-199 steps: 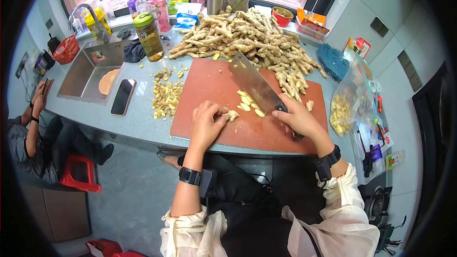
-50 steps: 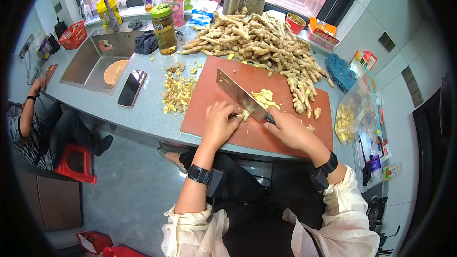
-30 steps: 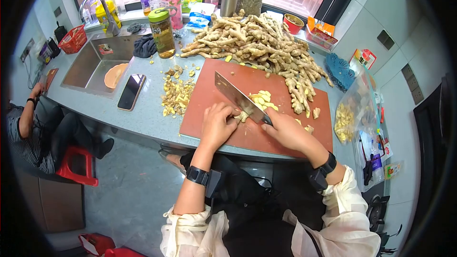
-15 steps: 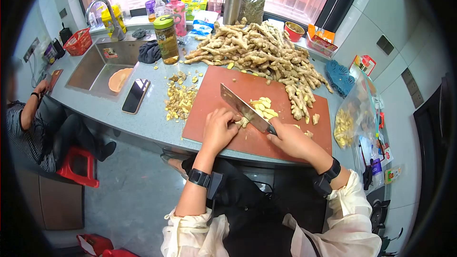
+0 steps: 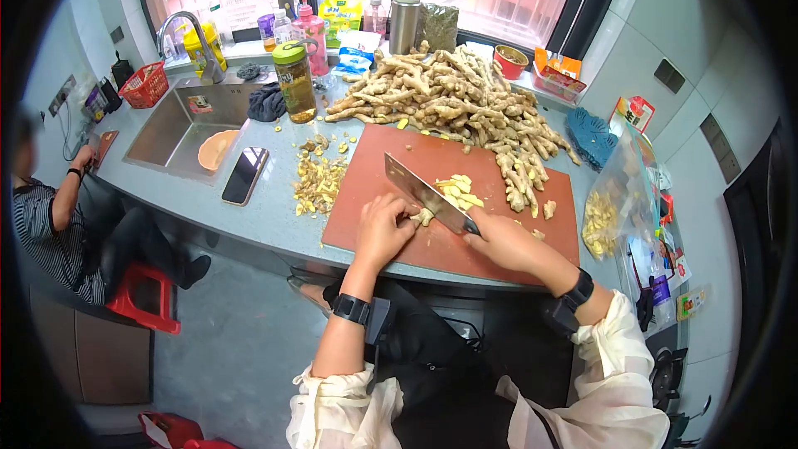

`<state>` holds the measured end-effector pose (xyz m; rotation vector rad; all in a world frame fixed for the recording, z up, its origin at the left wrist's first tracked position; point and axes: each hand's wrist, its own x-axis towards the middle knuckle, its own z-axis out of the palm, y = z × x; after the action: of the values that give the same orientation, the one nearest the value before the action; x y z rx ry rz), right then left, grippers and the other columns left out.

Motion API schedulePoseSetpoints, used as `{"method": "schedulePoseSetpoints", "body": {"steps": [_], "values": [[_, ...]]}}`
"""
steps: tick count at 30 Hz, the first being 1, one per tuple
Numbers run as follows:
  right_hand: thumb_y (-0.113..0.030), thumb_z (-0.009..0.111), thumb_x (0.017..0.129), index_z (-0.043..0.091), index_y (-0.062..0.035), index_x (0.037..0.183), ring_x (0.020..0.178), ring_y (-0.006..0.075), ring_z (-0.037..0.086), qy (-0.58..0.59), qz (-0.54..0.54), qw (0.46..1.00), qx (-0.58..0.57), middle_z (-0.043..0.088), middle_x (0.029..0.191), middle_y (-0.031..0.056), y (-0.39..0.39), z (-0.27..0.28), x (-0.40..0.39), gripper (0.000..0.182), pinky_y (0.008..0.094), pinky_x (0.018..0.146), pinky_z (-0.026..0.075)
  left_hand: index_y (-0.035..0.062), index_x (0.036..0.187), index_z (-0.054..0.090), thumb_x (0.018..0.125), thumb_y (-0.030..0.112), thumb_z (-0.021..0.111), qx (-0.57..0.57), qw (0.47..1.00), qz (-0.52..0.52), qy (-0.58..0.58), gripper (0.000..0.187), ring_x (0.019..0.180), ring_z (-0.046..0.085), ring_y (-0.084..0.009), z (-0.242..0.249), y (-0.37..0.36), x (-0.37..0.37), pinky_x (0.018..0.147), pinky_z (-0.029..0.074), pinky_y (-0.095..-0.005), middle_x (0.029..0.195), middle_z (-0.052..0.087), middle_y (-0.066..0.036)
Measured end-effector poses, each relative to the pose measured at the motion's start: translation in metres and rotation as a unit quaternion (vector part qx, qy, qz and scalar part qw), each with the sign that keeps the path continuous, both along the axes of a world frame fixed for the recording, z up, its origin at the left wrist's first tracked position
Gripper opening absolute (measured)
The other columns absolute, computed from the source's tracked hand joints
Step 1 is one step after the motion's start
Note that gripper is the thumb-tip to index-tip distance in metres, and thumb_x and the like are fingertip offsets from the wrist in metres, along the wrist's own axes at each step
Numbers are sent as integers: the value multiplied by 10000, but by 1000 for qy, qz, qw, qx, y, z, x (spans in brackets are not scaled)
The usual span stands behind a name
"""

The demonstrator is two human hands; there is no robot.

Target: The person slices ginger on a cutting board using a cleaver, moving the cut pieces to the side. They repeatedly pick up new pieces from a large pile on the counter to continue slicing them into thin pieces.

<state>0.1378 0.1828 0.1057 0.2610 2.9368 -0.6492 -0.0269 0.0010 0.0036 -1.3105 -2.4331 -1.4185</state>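
Observation:
My right hand (image 5: 503, 239) is wrapped round the handle of a cleaver (image 5: 426, 195), whose blade slants up and to the left over the red-brown cutting board (image 5: 366, 175). Against the near side of the blade, my left hand (image 5: 387, 229) pinches a piece of ginger (image 5: 424, 217) on the board. Cut ginger slices (image 5: 459, 191) lie just beyond the blade. A large heap of whole ginger (image 5: 457, 91) rises behind the board, and some roots spill onto its far right part. Whether the blade's edge touches the ginger piece is hard to see.
Ginger scraps (image 5: 320, 179) lie left of the board, near a phone (image 5: 245, 175) and a green-lidded bottle (image 5: 295, 83). A sink (image 5: 158, 137) is further left. At right stands a plastic bag of ginger slices (image 5: 600, 220). A seated person (image 5: 58, 224) is at far left.
The view has shifted slightly, so the scene sits a little lower and to the right at left. Both hands keep their grips, and the cleaver stays in nearly the same place.

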Motion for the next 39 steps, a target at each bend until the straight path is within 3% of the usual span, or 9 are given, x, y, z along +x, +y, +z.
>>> {"method": "schedulePoseSetpoints", "body": {"steps": [6,18,21,30,39], "values": [[-261,599,1009,471,7,1173,933,502,671,-49,-39,998,11,695,958,291,-10,8,8,338,578,813,520,112,949,758,807,152,777,8,1000,-6,1,149,1005,613,-267,-5,2,-2,938,419,-418,1013,687,-32],[-259,601,1013,462,11,1148,948,496,669,25,-5,1000,-11,694,990,295,3,-9,-1,332,577,833,513,114,965,766,800,144,777,12,1000,0,4,168,1001,612,-271,-1,0,1,942,423,-413,996,676,-35],[-265,616,1013,457,-3,1171,978,499,653,-58,-42,997,-7,674,1019,314,-7,8,11,345,566,824,498,114,962,765,799,145,779,8,1000,-3,0,167,997,613,-269,-1,0,1,942,423,-412,979,669,-34],[-274,623,1012,462,-1,1163,979,497,652,1,-37,999,20,677,1017,308,-13,-18,-28,351,564,828,499,118,962,764,806,148,783,14,1000,-1,5,159,1025,620,-263,-2,1,2,951,424,-412,1024,692,-24],[-274,644,995,511,-9,1163,991,487,645,41,-78,994,-58,675,1022,282,21,-20,12,341,545,831,494,108,965,758,812,144,775,14,1000,-14,-14,158,1078,629,-259,-3,1,-1,977,425,-412,1078,703,-28]]}}
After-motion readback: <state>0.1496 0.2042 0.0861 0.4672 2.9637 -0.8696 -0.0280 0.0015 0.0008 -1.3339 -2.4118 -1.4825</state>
